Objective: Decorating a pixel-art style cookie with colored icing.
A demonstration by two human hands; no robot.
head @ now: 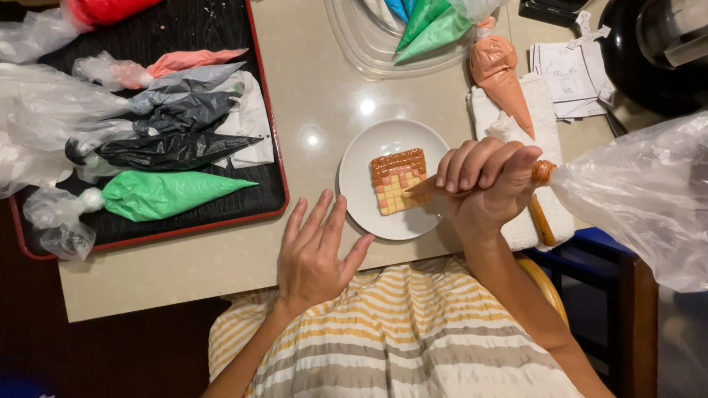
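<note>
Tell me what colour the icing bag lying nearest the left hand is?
Green icing bag, seen in the head view.

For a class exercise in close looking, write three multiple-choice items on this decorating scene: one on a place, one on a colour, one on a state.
1. Where does the cookie lie?
A. on the white plate
B. on the black tray
C. on the folded towel

2. What colour is the piping bag nearest the front edge of the tray?
A. blue
B. green
C. yellow

3. How is the left hand?
A. clenched round a bag
B. lifting the plate
C. flat on the table, fingers spread

Answers:
1 A: it sits inside the plate's rim.
2 B: the green bag lies nearest.
3 C: it holds nothing; the right hand grips the orange piping bag.
</note>
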